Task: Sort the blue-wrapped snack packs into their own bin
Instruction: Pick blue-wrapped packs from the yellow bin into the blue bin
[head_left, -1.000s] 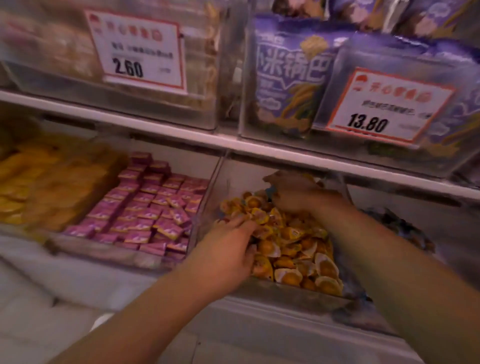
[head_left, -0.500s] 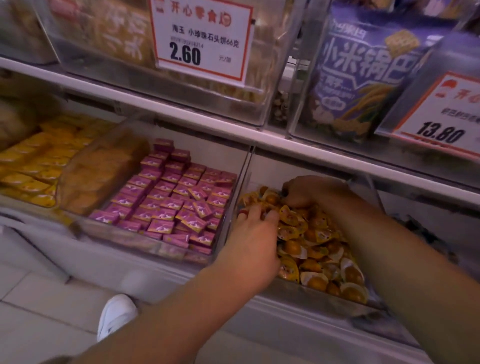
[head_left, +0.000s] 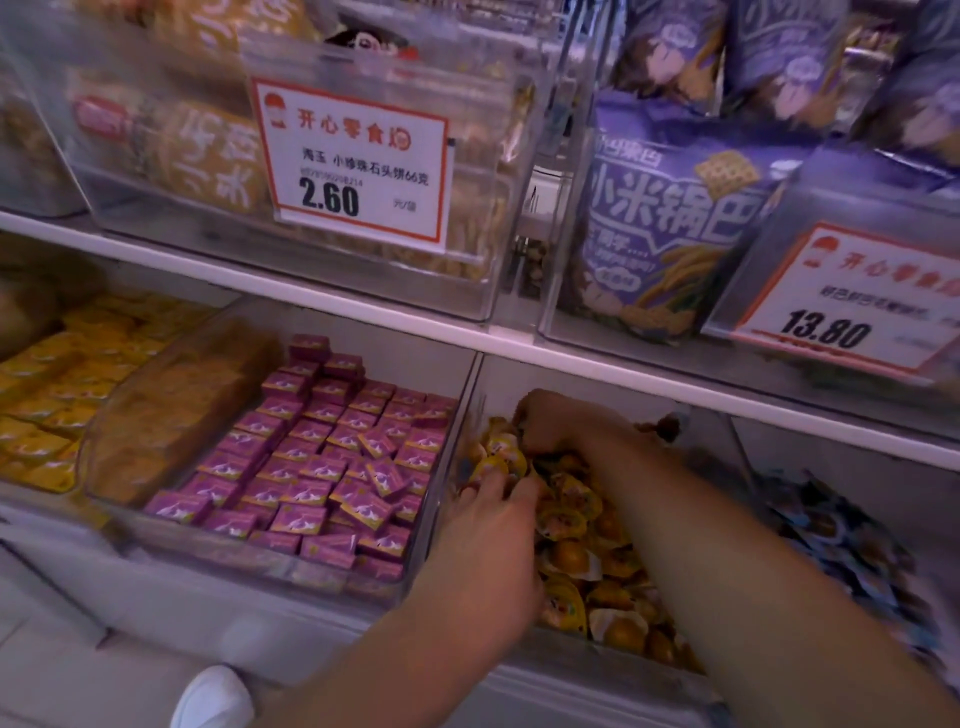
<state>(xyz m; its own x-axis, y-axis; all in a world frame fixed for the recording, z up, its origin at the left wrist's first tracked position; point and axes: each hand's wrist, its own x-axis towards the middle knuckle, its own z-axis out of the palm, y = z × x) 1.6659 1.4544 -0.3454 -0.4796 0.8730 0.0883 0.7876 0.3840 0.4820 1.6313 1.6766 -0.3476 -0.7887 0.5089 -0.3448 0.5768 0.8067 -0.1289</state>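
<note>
While both hands (head_left: 485, 540) dig orange packs (head_left: 571, 525), grip unclear; blue packs (head_left: 831, 530) rightward.

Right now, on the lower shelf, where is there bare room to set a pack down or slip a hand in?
Bare room shows behind the pink packs, along their bin's back wall, and at the back of the orange-pack bin beyond the right hand. It is crowded where the left hand digs among orange packs; blue-wrapped packs heap alongside.

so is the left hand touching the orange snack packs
Touching: the head view shows the left hand lying on the orange snack packs, its fingers pressed among the wrappers.
</note>
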